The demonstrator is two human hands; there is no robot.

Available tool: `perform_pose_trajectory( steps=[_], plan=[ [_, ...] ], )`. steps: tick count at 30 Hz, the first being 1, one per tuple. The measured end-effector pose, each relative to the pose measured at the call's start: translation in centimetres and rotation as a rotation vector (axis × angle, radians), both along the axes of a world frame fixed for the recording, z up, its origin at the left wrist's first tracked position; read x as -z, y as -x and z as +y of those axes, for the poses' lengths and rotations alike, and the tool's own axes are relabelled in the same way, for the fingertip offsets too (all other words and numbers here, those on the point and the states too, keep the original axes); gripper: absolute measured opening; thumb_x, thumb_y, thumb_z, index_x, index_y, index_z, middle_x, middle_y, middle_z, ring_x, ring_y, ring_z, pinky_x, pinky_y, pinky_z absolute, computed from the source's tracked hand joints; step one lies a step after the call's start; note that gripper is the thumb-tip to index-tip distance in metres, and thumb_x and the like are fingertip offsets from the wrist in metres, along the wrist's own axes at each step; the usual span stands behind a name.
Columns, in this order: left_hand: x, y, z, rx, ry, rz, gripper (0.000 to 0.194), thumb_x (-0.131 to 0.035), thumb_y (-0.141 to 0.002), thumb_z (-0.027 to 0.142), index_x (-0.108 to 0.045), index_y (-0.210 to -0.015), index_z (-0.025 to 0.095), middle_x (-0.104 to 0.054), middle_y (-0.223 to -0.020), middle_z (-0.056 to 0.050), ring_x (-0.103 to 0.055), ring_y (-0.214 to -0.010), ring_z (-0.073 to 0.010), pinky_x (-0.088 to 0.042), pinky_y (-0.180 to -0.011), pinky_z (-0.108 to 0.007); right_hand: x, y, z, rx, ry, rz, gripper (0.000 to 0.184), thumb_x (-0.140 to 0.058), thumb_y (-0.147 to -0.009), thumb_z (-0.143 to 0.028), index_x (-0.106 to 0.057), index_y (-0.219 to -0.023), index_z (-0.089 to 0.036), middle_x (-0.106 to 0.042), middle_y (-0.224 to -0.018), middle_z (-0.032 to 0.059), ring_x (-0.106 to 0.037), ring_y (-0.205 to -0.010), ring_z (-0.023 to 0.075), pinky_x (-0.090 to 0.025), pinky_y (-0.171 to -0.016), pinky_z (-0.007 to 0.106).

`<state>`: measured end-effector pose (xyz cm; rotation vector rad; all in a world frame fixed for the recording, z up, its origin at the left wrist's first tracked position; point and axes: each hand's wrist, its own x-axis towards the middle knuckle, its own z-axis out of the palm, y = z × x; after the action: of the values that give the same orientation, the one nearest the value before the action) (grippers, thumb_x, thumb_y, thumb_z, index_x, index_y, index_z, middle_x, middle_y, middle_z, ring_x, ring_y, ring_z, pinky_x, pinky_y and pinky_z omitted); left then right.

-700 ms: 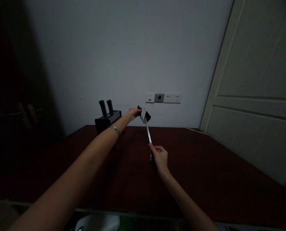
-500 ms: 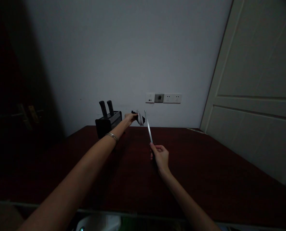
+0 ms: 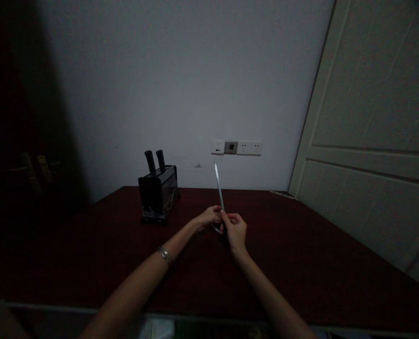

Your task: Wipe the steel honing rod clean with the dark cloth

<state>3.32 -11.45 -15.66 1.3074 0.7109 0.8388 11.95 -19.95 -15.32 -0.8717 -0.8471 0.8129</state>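
Observation:
My right hand (image 3: 235, 230) is closed round the handle of a knife (image 3: 218, 186), whose thin silvery blade points up and slightly left over the dark red table (image 3: 301, 254). My left hand (image 3: 209, 217), with a bracelet on its wrist, is closed right beside the right hand at the base of the blade. A bit of pale cloth (image 3: 216, 229) shows under its fingers. A black knife block (image 3: 158, 192) with two dark handles sticking out stands on the table to the left, near the wall.
A row of wall sockets (image 3: 236, 148) sits just above the table's far edge. A pale panelled door (image 3: 372, 141) fills the right side. The left of the room is in deep shadow. Something pale lies below the table's near edge (image 3: 156, 327).
My left hand, with the cloth, came down from the blade's tip to the base of the blade by my right hand. The knife stayed almost still, blade up.

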Motion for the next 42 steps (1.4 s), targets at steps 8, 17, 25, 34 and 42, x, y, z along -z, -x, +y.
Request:
perform_pose_trajectory(
  steps=[8,17,25,34,42],
  plan=[
    [-1.1,1.2,-1.6,-0.128,0.003,-0.003,0.015,-0.055,-0.056,0.005,-0.058,-0.070,0.011,-0.061,-0.056,-0.003,-0.057,-0.046,-0.0111,-0.043,-0.049,-0.021,-0.2,-0.4,0.4,-0.025,0.013,0.061,0.042,-0.073,-0.057,-0.052,-0.050,-0.066,-0.018,-0.051,-0.040,-0.0054,-0.045,-0.030,0.0091,-0.038,-0.032,0.020],
    [-1.6,2.5,-2.7,0.000,-0.074,0.248,0.014,-0.046,-0.055,0.006,-0.059,-0.058,0.011,-0.061,-0.051,-0.005,-0.056,-0.044,-0.0124,-0.040,-0.045,-0.021,-1.5,-0.2,1.9,0.054,-0.076,0.001,0.039,-0.072,-0.060,-0.047,-0.048,-0.071,-0.018,-0.054,-0.047,-0.0055,-0.051,-0.038,0.0095,-0.040,-0.038,0.019],
    [-2.2,2.2,-4.1,0.008,-0.170,-0.060,0.028,-0.055,-0.052,0.006,-0.063,-0.079,0.009,-0.062,-0.069,-0.002,-0.056,-0.060,-0.0101,-0.039,-0.056,-0.019,-2.4,1.0,3.3,0.029,-0.171,0.033,0.036,-0.069,-0.065,-0.044,-0.045,-0.076,-0.019,-0.058,-0.062,-0.0033,-0.063,-0.054,0.0134,-0.048,-0.050,0.022],
    [-1.0,0.9,-3.2,-0.128,-0.354,-0.120,0.029,-0.063,-0.068,0.019,-0.060,-0.096,0.011,-0.065,-0.094,-0.009,-0.060,-0.090,-0.0185,-0.042,-0.085,-0.030,-1.4,1.2,4.7,-0.046,-0.200,0.062,0.039,-0.074,-0.057,-0.045,-0.047,-0.070,-0.019,-0.065,-0.068,0.0012,-0.065,-0.069,0.0167,-0.050,-0.064,0.027],
    [-0.8,1.0,-3.5,-0.134,-0.519,-0.045,0.029,-0.056,-0.078,0.018,-0.059,-0.106,0.010,-0.064,-0.108,-0.010,-0.056,-0.104,-0.0223,-0.038,-0.095,-0.034,-0.6,-0.1,5.0,-0.095,-0.140,-0.164,0.035,-0.072,-0.057,-0.045,-0.055,-0.071,-0.018,-0.063,-0.065,0.0004,-0.060,-0.064,0.0148,-0.046,-0.062,0.025]
  ],
)
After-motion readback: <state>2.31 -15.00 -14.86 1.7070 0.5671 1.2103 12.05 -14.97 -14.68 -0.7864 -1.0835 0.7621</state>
